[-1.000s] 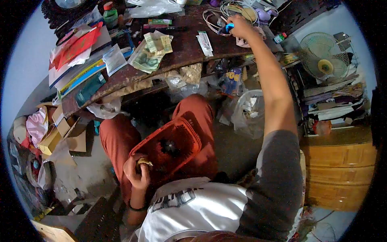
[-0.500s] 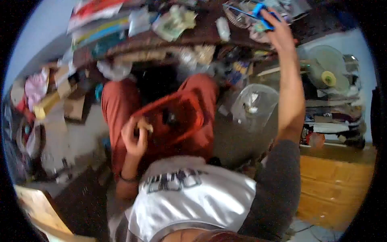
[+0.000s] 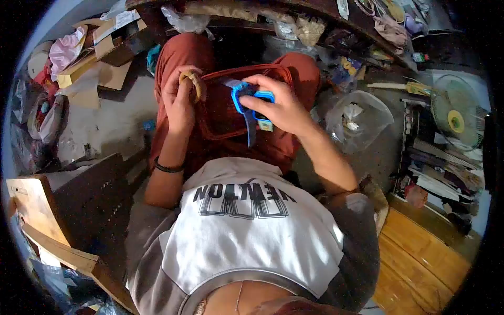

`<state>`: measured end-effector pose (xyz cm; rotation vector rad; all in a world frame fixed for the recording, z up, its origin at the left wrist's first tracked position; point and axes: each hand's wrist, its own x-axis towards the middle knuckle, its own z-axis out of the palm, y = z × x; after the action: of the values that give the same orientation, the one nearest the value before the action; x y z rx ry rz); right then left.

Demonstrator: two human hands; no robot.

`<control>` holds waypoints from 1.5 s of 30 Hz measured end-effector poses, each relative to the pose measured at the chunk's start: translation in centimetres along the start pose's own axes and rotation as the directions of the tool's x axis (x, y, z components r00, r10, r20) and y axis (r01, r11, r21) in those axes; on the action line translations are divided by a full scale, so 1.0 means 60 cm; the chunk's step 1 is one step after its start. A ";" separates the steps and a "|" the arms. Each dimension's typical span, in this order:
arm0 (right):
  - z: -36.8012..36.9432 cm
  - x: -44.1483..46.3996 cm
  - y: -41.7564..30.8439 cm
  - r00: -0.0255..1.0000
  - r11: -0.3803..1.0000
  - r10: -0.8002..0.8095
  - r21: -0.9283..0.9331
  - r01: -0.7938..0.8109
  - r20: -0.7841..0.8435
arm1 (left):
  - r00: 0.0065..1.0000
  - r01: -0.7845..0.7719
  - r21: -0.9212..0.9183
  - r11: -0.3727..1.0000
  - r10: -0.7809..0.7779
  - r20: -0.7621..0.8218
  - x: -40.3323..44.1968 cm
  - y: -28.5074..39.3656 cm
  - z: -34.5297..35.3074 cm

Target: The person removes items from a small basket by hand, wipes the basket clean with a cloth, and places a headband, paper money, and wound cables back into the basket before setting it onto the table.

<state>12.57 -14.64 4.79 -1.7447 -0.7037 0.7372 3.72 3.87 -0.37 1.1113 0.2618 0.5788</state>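
Observation:
My left hand (image 3: 179,102) is closed around a tan ring-shaped band (image 3: 198,84), at the left rim of a red plastic basket (image 3: 218,136). The basket rests on my lap between my knees. Over its middle, my right hand (image 3: 275,102) grips a bright blue watch-like item (image 3: 238,100) with a dark strap hanging down. Part of it is hidden by my fingers, so its exact kind is unclear. The basket's contents are mostly covered by my right hand.
A dark cluttered table (image 3: 315,18) runs across the front. A clear plastic bag (image 3: 362,123) lies on the floor to the right, near a green fan (image 3: 455,113). Cardboard boxes (image 3: 107,71) stand at left, a wooden drawer unit (image 3: 420,257) at lower right.
My right hand has come down from the table to above the basket, bringing the blue item with it. My left hand still holds the tan band at the basket's left side. The view has tilted downward.

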 end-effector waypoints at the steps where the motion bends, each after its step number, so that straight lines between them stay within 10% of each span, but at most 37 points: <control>1: 0.012 0.015 0.018 0.996 0.992 0.089 0.093 -0.088 -0.009 | 1.000 0.019 -0.017 1.000 -0.020 -0.022 0.001 0.002 0.000; 5: 0.064 0.037 0.069 0.931 0.811 0.365 0.480 -0.334 0.032 | 0.997 0.050 -0.078 0.996 -0.054 -0.055 0.005 -0.006 -0.006; 10: 0.079 0.030 0.093 0.917 0.812 0.355 0.426 -0.399 0.182 | 0.997 0.065 -0.090 0.994 -0.067 -0.023 0.003 -0.022 -0.016; 14: 0.064 0.009 0.084 0.998 0.961 0.055 -0.274 -0.044 0.031 | 0.999 0.033 0.059 0.998 -0.031 -0.032 -0.002 -0.009 -0.008; 17: 0.051 -0.004 0.101 0.962 0.970 0.151 -0.221 -0.100 0.229 | 0.998 -0.023 0.316 0.949 0.003 0.062 -0.004 0.012 -0.001; 22: 0.056 -0.026 0.090 0.971 0.935 0.201 -0.321 -0.151 0.128 | 0.944 -0.145 0.582 0.800 -0.063 0.323 -0.008 0.046 0.017; 25: 0.032 -0.028 0.105 0.994 0.965 0.102 -0.248 -0.088 0.043 | 0.822 -0.504 0.734 0.456 -0.007 0.569 -0.014 0.043 0.001; 31: -0.012 -0.042 0.067 0.994 0.992 0.047 -0.110 -0.057 -0.097 | 0.813 -0.560 0.811 0.171 -0.077 0.577 -0.037 0.027 0.003; 35: -0.019 -0.058 0.040 0.952 0.935 -0.175 -0.346 0.080 -0.251 | 0.829 -0.545 0.838 0.030 -0.133 0.544 -0.039 0.021 0.002; 42: -0.045 -0.051 0.065 0.846 0.771 -0.444 -0.608 0.193 -0.295 | 0.900 -0.430 0.892 0.142 0.151 0.410 -0.040 0.048 -0.008; 45: -0.052 -0.040 0.073 0.813 0.750 -0.480 -0.636 0.183 -0.331 | 0.779 -0.495 0.868 0.033 0.459 0.427 -0.020 0.018 -0.018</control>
<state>13.89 -19.47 1.69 -2.1433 -0.9253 -0.2213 1.93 4.35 0.02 2.5753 0.1951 1.0725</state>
